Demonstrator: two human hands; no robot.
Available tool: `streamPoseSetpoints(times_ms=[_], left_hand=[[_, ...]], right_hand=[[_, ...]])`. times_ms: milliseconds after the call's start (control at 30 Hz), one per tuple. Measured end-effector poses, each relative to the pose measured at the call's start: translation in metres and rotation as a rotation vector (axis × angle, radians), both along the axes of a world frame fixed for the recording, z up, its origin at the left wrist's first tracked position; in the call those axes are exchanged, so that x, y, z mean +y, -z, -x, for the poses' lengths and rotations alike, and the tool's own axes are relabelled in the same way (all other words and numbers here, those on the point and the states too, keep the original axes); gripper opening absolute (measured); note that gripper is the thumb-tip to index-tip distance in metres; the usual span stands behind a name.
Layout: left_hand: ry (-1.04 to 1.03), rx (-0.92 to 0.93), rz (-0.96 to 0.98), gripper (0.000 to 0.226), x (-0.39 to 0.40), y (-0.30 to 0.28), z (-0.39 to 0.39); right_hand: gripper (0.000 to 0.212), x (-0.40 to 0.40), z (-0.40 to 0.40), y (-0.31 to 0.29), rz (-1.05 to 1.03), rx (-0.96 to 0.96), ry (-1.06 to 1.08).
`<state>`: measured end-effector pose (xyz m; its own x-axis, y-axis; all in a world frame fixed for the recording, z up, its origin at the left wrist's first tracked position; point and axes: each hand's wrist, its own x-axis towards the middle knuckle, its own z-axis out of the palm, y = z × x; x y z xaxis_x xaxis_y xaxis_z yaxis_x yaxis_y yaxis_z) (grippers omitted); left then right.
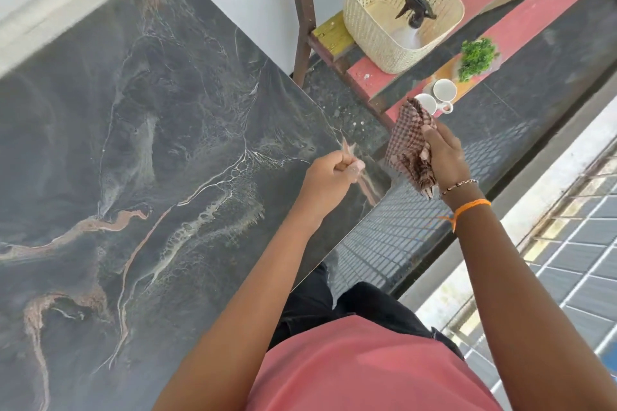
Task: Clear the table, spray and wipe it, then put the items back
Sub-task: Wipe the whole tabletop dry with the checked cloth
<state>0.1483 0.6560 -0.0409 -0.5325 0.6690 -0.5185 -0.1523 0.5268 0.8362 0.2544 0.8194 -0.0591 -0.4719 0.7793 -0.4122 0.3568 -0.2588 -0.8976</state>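
Two cups are seen on a red bench off to the side, next to a small green plant. A cream basket is also set on the bench, and a spray bottle is kept inside it. Nothing is left on the dark marble table, so the clearing step looks done. A checked cloth is held by the right hand, out past the corner of the table and not touching it. The cloth is pinched between the thumb and the curled fingers of that hand. The left hand is held over the table corner with its fingers curled in tight; it cannot be told if something small is pinched there. Whether the table was sprayed cannot be told. The wiping step seems to be in hand or just finished. If so, the cloth should next be put down, and the cups and plant should be carried back to the table.
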Motion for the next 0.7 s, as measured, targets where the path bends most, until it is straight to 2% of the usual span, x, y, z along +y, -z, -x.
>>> streamPoseSetpoints(times_ms=[133,233,300,400,467,600,633,700], left_hand=[[-0.035,-0.136,-0.035,0.023,0.035,-0.009,0.013],[-0.105,-0.330,-0.094,0.023,0.062,-0.018,0.029],[-0.124,-0.339,-0.145,0.030,0.077,-0.021,0.042],[-0.182,-0.157,-0.236,0.019,0.096,-0.018,0.061],[-0.206,0.002,-0.223,0.017,0.109,-0.018,0.073],[-0.301,0.224,-0.116,0.016,0.149,-0.015,0.090],[-0.318,0.241,-0.101,0.017,0.160,-0.014,0.093],[-0.359,0.238,-0.074,0.020,0.185,-0.011,0.100]], right_hand=[[0.034,0.019,0.019,-0.032,0.458,0.465,0.157],[0.044,0.025,0.038,-0.042,0.647,0.646,0.218],[0.043,0.029,0.054,-0.041,0.723,0.709,0.173],[0.070,0.048,0.076,-0.034,0.860,0.709,0.078],[0.080,0.071,0.088,-0.022,0.905,0.674,0.008],[0.094,0.135,0.113,-0.017,0.809,0.462,-0.374],[0.090,0.150,0.119,-0.016,0.742,0.402,-0.465],[0.059,0.179,0.131,-0.010,0.586,0.265,-0.560]])
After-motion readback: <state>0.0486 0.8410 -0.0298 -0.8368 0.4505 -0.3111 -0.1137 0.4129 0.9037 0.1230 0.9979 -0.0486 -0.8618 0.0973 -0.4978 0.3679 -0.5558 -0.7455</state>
